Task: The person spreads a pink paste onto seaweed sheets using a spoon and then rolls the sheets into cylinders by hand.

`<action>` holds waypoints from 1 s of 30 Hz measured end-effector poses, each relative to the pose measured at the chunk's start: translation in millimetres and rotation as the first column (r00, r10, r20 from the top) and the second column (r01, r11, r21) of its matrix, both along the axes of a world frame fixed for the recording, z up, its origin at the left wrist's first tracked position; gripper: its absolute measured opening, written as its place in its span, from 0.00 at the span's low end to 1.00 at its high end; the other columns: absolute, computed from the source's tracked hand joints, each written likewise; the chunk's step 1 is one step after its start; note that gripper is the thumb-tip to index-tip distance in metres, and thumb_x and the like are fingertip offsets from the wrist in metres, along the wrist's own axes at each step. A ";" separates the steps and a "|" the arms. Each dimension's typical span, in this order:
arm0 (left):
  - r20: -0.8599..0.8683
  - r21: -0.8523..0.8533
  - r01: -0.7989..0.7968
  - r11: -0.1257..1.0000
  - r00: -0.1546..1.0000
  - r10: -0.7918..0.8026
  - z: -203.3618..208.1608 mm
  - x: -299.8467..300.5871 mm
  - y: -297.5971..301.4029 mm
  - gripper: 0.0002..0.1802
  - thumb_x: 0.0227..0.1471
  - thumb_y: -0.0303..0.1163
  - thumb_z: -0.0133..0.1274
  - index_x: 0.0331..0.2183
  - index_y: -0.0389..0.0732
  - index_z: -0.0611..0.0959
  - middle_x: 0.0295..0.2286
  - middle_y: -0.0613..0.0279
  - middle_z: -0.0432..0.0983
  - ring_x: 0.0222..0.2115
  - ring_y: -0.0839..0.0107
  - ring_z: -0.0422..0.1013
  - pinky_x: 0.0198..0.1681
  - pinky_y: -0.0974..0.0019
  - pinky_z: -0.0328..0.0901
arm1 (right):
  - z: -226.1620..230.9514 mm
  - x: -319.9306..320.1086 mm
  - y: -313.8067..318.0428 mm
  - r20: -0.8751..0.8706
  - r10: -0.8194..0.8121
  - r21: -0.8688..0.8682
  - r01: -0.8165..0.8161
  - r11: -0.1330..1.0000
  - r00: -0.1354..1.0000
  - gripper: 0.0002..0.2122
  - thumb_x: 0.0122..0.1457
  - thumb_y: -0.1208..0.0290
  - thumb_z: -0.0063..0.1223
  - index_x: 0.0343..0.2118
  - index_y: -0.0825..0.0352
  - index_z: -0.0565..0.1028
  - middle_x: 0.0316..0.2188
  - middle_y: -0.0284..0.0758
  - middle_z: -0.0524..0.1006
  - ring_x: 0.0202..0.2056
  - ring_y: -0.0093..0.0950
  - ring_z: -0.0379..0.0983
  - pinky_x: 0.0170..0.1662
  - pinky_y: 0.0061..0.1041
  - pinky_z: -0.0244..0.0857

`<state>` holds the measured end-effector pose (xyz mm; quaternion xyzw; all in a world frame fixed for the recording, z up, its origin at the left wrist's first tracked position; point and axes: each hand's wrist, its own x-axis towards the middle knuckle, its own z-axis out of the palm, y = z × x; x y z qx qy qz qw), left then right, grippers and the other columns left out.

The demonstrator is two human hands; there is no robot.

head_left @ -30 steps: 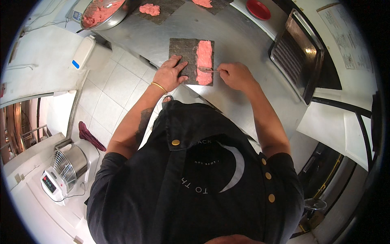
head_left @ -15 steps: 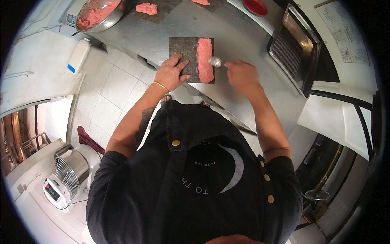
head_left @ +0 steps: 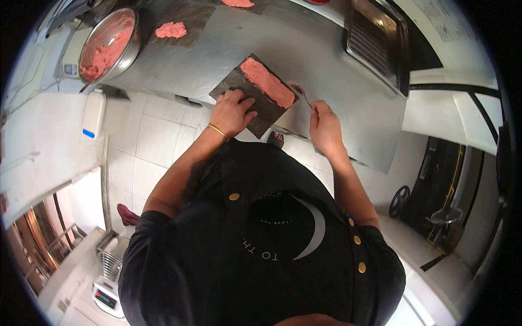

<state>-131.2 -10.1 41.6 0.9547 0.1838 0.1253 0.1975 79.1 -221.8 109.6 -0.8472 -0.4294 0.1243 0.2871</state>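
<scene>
A dark seaweed sheet (head_left: 262,115) lies turned at a slant near the front edge of the steel table, one corner reaching past that edge. Along its far right side runs a thick band of pink paste (head_left: 267,82). My left hand (head_left: 231,113) rests on the sheet's left part, fingers and thumb spread and pressing down. Gripped by its handle in my right hand (head_left: 326,126) is a metal spoon (head_left: 306,98). Its paste-smeared bowl sits just beside the sheet's right corner, close to the band's end.
A steel bowl (head_left: 134,54) of pink paste stands at the back left, beside a small scale (head_left: 70,69). Another seaweed sheet (head_left: 196,27) bears a pink lump (head_left: 171,30). A ridged metal tray (head_left: 375,54) lies at the right.
The seaweed sheet has turned clockwise under my left hand, its band now slanting. My right hand and the spoon have shifted slightly lower, and the spoon's bowl has tilted. The whole view has shifted.
</scene>
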 end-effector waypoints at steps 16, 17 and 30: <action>0.101 -0.043 0.350 0.936 0.933 -0.345 -8.2 -3.7 42.0 0.26 0.53 0.42 0.65 0.51 0.41 0.85 0.42 0.55 0.71 0.45 0.54 0.68 0.52 0.54 0.67 | -51.0 -80.4 69.3 0.136 -0.144 0.001 0.145 0.989 0.980 0.15 0.56 0.82 0.53 0.47 0.67 0.74 0.39 0.53 0.80 0.37 0.55 0.80 0.40 0.50 0.75; 0.099 -0.042 0.353 0.935 0.932 -0.348 -9.2 -3.6 42.6 0.26 0.53 0.42 0.65 0.51 0.41 0.85 0.42 0.56 0.71 0.45 0.54 0.68 0.52 0.54 0.67 | -50.3 -82.0 69.4 0.146 -0.146 -0.006 0.149 0.989 0.978 0.15 0.56 0.81 0.53 0.47 0.67 0.73 0.38 0.53 0.80 0.37 0.55 0.80 0.40 0.50 0.75; 0.118 -0.065 0.363 0.929 0.928 -0.355 -19.3 -2.1 45.9 0.26 0.53 0.41 0.65 0.52 0.42 0.85 0.42 0.55 0.72 0.45 0.54 0.68 0.52 0.53 0.67 | -5.9 -104.8 -13.6 0.203 -0.303 -0.080 0.324 0.943 0.931 0.02 0.65 0.77 0.50 0.39 0.67 0.73 0.33 0.52 0.79 0.35 0.57 0.78 0.38 0.51 0.71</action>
